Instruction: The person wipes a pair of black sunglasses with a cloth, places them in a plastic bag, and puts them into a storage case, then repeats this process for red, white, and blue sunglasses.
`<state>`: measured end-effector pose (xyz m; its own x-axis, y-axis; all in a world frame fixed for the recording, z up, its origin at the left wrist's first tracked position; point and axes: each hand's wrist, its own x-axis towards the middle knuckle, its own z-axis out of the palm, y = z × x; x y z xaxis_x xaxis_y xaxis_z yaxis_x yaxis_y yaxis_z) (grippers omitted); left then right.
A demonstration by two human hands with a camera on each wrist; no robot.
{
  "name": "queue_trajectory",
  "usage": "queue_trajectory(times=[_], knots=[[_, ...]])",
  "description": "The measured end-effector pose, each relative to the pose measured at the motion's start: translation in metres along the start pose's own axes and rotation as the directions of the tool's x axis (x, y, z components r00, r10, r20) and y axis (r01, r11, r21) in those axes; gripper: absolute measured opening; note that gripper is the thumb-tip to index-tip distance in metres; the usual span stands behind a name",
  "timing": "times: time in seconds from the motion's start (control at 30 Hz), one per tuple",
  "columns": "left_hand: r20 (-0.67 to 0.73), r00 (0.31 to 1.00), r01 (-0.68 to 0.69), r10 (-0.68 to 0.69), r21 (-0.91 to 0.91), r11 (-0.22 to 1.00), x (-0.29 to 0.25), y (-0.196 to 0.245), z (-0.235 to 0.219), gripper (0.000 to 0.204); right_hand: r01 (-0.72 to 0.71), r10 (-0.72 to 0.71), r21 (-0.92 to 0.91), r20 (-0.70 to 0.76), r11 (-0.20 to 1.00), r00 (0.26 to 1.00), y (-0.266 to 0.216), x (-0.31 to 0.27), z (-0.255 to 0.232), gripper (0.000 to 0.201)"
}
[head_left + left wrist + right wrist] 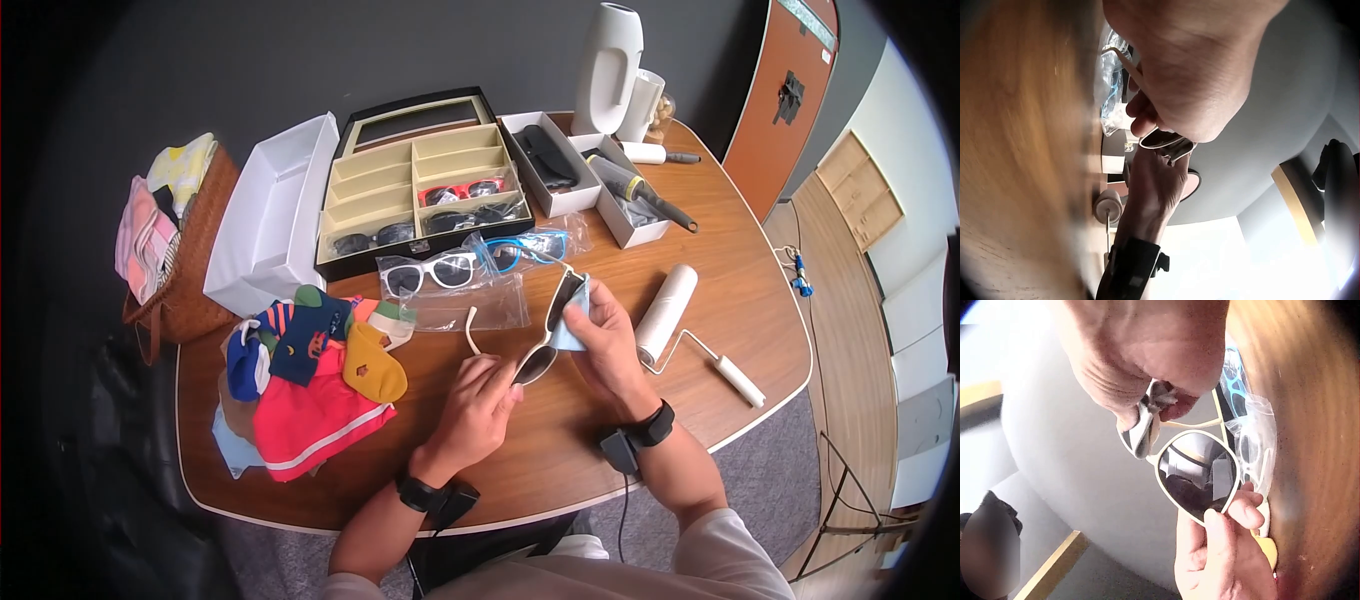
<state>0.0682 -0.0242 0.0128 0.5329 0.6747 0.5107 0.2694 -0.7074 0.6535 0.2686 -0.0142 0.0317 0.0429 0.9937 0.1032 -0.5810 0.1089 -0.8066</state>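
Observation:
Cream-framed sunglasses (537, 364) with dark lenses are held up over the table between both hands. My left hand (478, 408) grips them by the near end of the frame, thumb and fingers at the lens rim. A temple arm sticks out past that hand. With thumb and fingers, my right hand (606, 345) pinches a light blue cloth (571, 328) against the far lens. In the right wrist view the cloth (1141, 434) is folded over the frame's far side, hiding most of that lens, while the near lens (1197, 475) shows bare.
White sunglasses (430, 273) and blue sunglasses (525, 250) in clear bags lie beyond the hands, before a display case (375, 205) with several pairs. Socks and clothes (320, 400) are piled left. Right stand a lint roller (667, 312), a small roller (740, 382) and open boxes (640, 235).

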Motion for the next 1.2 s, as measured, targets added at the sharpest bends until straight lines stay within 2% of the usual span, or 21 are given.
queue_trajectory(times=[0.27, 0.4, 0.5, 0.6, 0.7, 0.73, 0.83, 0.93, 1.03, 1.13, 1.2], knots=[[-0.024, 0.999, 0.027, -0.028, -0.031, 0.999, 0.002, 0.002, -0.002, 0.042, 0.023, -0.024, -0.034, -0.031, 0.999, 0.999, 0.001, -0.002, -0.003, 0.017], [-0.018, 1.000, -0.009, 0.009, -0.005, 1.000, 0.001, -0.001, 0.000, 0.041, 0.051, -0.051, -0.010, -0.012, 0.999, 0.999, 0.007, 0.001, -0.013, 0.029], [-0.027, 1.000, -0.007, 0.007, -0.018, 1.000, 0.002, 0.002, -0.002, 0.038, 0.071, -0.069, 0.031, -0.083, 0.997, 0.994, 0.007, 0.003, -0.010, 0.041], [-0.058, 0.998, -0.016, 0.016, -0.011, 1.000, 0.002, 0.001, -0.003, 0.034, 0.137, -0.117, 0.051, -0.290, 0.989, 0.950, -0.001, 0.005, 0.009, 0.049], [-0.086, 0.996, 0.023, -0.026, -0.044, 0.999, 0.001, 0.003, -0.004, 0.030, 0.121, -0.101, 0.077, -0.229, 0.990, 0.968, -0.002, 0.006, -0.009, 0.052], [-0.093, 0.994, 0.046, -0.052, -0.065, 0.997, 0.001, 0.003, -0.004, 0.029, 0.126, -0.112, 0.038, -0.265, 0.991, 0.958, 0.000, 0.007, -0.013, 0.050], [-0.088, 0.996, 0.024, -0.028, -0.047, 0.999, 0.000, 0.001, -0.005, 0.029, 0.128, -0.115, 0.036, -0.252, 0.991, 0.961, 0.004, 0.008, -0.018, 0.046], [-0.093, 0.995, 0.038, -0.044, -0.058, 0.998, 0.001, 0.004, -0.005, 0.029, 0.118, -0.075, 0.125, -0.303, 0.985, 0.950, 0.001, 0.009, -0.013, 0.043], [-0.094, 0.994, 0.049, -0.055, -0.061, 0.997, 0.001, 0.003, -0.005, 0.029, 0.027, 0.027, 0.204, -0.257, 0.979, 0.966, -0.004, 0.008, -0.010, 0.038], [-0.103, 0.995, 0.015, -0.020, -0.042, 0.999, 0.001, 0.001, -0.004, 0.029, 0.031, 0.032, 0.215, -0.287, 0.976, 0.957, -0.013, 0.005, 0.002, 0.030], [-0.103, 0.994, 0.020, -0.025, -0.048, 0.999, 0.001, 0.001, -0.005, 0.029, 0.018, 0.038, 0.212, -0.259, 0.977, 0.965, -0.009, 0.006, -0.007, 0.028]])
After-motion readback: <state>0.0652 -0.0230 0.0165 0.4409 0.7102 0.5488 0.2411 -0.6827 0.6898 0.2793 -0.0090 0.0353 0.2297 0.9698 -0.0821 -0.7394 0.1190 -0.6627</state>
